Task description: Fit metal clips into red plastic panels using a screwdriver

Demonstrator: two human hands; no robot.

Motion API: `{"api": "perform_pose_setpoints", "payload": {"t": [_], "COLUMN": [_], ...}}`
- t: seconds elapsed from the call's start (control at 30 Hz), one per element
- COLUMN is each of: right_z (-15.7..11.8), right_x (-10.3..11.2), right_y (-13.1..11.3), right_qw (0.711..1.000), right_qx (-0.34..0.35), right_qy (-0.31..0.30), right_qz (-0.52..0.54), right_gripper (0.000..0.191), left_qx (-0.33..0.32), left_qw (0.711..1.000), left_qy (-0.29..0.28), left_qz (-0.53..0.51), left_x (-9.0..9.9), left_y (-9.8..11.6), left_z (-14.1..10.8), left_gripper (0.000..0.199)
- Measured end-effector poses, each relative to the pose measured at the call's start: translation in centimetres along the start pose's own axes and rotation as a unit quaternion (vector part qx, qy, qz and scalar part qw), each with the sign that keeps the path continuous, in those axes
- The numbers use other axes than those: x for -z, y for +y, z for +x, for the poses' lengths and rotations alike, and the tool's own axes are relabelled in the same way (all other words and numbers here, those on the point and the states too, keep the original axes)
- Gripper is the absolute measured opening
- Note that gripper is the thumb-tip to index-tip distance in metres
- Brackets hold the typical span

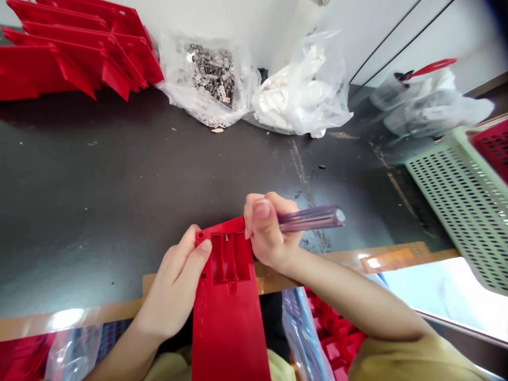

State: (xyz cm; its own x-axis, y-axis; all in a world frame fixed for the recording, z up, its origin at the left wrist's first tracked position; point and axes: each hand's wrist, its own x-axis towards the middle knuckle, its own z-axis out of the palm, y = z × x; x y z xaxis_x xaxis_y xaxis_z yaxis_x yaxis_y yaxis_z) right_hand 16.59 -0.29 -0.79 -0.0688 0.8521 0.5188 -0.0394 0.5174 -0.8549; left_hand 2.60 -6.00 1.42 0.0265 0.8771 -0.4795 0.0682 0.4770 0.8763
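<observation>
1. Red plastic panel [228, 328]: lies flat, held above the near edge of the bench, its long end running down toward the wearer; a rectangular recess [230, 258] sits near its far end, with a small metal spring-like part [226, 238] at the top of the recess.
2. Left hand [172, 286]: pinches the panel's left edge, thumb on the upper face, fingers pressed together beneath.
3. Right hand [272, 230]: closed in a fist around a screwdriver [311, 219] with a ribbed, translucent purple handle; fingertips touch the panel's far corner; the shaft and tip are hidden, so contact with the recess cannot be confirmed.
4. Dark workbench top [119, 185]: scuffed; extends beyond both hands, with a tan strip [79, 315] along its near edge.
5. Far side of bench: stacked red panels [75, 58] at left; a clear bag of small metal parts [208, 74]; a clear bag of white items [301, 90].
6. Right side: a pale green perforated crate [464, 206] beside a red crate [494, 148]; a bag [432, 100] with a red-handled tool [432, 66] on it.
</observation>
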Motion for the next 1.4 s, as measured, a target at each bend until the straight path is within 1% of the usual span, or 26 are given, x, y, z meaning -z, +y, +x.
{"api": "perform_pose_setpoints", "payload": {"t": [0.07,0.13,0.23,0.33,0.4,0.47,0.5,0.57,0.6,0.63,0.67,0.7,0.73,0.77,0.8,0.83,0.87,0.93,1.03,1.1,1.17,1.27,1.4], "right_z": [0.1,0.4,1.8,3.6,4.5,4.8,4.7,4.2,3.8,3.4,2.9,2.4,1.9,1.3,0.8,0.2,-0.4,-1.6,-3.0,-3.7,-4.2,-4.9,-5.6], "right_x": [-0.2,-0.2,0.4,2.2,3.6,4.9,5.3,6.0,6.2,6.3,6.4,6.5,6.6,6.7,6.8,6.9,7.0,7.3,7.7,7.7,7.7,7.3,6.9], "right_y": [0.1,0.0,-0.6,-1.6,-2.2,-2.9,-3.2,-3.8,-4.1,-4.3,-4.5,-4.6,-4.7,-4.7,-4.7,-4.7,-4.6,-4.5,-4.3,-4.1,-3.9,-3.5,-3.1], "right_qw": [1.000,0.995,0.973,0.938,0.919,0.912,0.913,0.916,0.916,0.915,0.913,0.910,0.908,0.905,0.903,0.900,0.898,0.894,0.891,0.891,0.892,0.902,0.919], "right_qx": [-0.021,-0.067,-0.127,-0.159,-0.177,-0.183,-0.178,-0.158,-0.149,-0.145,-0.146,-0.151,-0.157,-0.163,-0.170,-0.176,-0.182,-0.193,-0.204,-0.209,-0.217,-0.247,-0.291], "right_qy": [0.013,0.048,0.140,0.247,0.293,0.304,0.301,0.298,0.302,0.310,0.321,0.332,0.342,0.351,0.359,0.366,0.370,0.374,0.377,0.379,0.373,0.331,0.234], "right_qz": [0.019,0.053,0.129,0.185,0.195,0.205,0.210,0.218,0.217,0.213,0.206,0.196,0.185,0.173,0.164,0.159,0.156,0.154,0.148,0.140,0.130,0.123,0.128], "right_gripper": [0.050,0.051,0.052,0.048,0.044,0.044,0.045,0.045,0.045,0.045,0.044,0.044,0.045,0.045,0.044,0.044,0.043,0.041,0.039,0.039,0.040,0.039,0.036], "left_qx": [-0.012,-0.024,-0.030,-0.043,-0.083,-0.153,-0.194,-0.266,-0.303,-0.344,-0.388,-0.437,-0.485,-0.534,-0.580,-0.608,-0.626,-0.647,-0.659,-0.655,-0.643,-0.612,-0.574], "left_qw": [1.000,0.999,0.999,0.998,0.994,0.979,0.963,0.920,0.890,0.854,0.810,0.760,0.709,0.661,0.618,0.593,0.576,0.553,0.532,0.528,0.530,0.549,0.590], "left_qy": [-0.002,-0.009,-0.017,-0.006,-0.005,0.001,0.011,0.059,0.090,0.125,0.157,0.181,0.192,0.187,0.165,0.141,0.122,0.079,0.017,-0.022,-0.063,-0.108,-0.123], "left_qz": [0.013,0.032,0.042,0.041,0.066,0.136,0.185,0.283,0.329,0.371,0.410,0.445,0.474,0.493,0.505,0.509,0.511,0.519,0.532,0.540,0.549,0.559,0.554], "left_x": [0.2,0.4,0.7,1.1,1.8,2.7,3.2,4.0,4.2,4.3,4.3,4.3,4.2,4.2,4.2,4.3,4.4,4.8,5.5,6.1,6.7,7.5,8.4], "left_y": [-0.4,-0.8,-0.9,-0.1,1.0,2.2,2.9,4.3,5.0,5.6,6.0,6.3,6.4,6.4,6.1,5.7,5.2,3.9,2.0,1.1,0.4,-0.4,-1.2], "left_z": [0.3,0.6,0.8,0.2,-0.7,-1.8,-2.3,-3.0,-3.2,-3.3,-3.2,-2.9,-2.5,-2.0,-1.3,-0.7,0.0,1.1,1.9,1.9,1.9,2.3,3.0], "left_gripper": [0.030,0.030,0.030,0.031,0.032,0.031,0.031,0.028,0.026,0.025,0.024,0.022,0.021,0.019,0.019,0.019,0.022,0.025,0.027,0.027,0.028,0.030,0.028]}}
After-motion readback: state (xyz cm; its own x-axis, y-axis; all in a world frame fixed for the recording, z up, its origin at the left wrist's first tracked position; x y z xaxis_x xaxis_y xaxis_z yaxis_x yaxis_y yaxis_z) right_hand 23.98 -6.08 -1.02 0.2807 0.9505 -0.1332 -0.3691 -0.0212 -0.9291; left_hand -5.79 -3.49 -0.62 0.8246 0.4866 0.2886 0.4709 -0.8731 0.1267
